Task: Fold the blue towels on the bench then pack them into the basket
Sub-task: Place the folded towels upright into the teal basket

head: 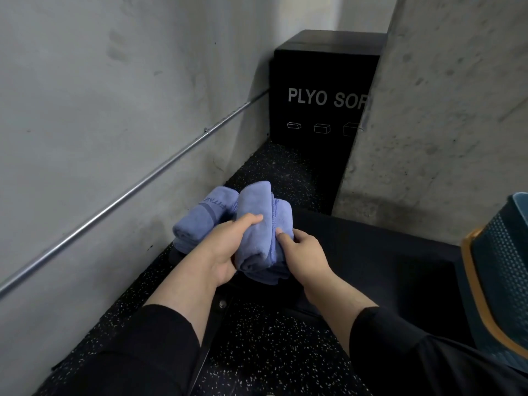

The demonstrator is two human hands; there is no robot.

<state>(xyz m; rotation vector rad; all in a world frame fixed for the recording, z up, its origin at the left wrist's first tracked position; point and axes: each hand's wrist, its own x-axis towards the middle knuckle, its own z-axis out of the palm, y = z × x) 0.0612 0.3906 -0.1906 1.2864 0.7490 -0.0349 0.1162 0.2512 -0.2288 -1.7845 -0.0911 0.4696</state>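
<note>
The left hand [225, 247] is closed around the near folded towel [261, 230], thumb laid along its top and fingers [228, 277] wrapped under its left flank; the right hand [305, 254] is closed against the towel's right side, index finger pressed on the stitched hem, apparently to keep the layers from springing open; this two-sided clamp looks suited to carrying the bundle as one compact roll; the towel sits over the left end of the dark counter [371, 252], whether resting on it or just lifted cannot be told; its long axis runs from the person toward the far wall, the rounded fold end pointing away and slightly left; a second folded towel [200, 221] lies just beside it on the left, parallel in orientation, printed band uppermost, placed there presumably to await packing; the basket [497, 281] stands well apart at the right edge, only partly in view; folding appears complete for both towels, packing not yet done
</note>
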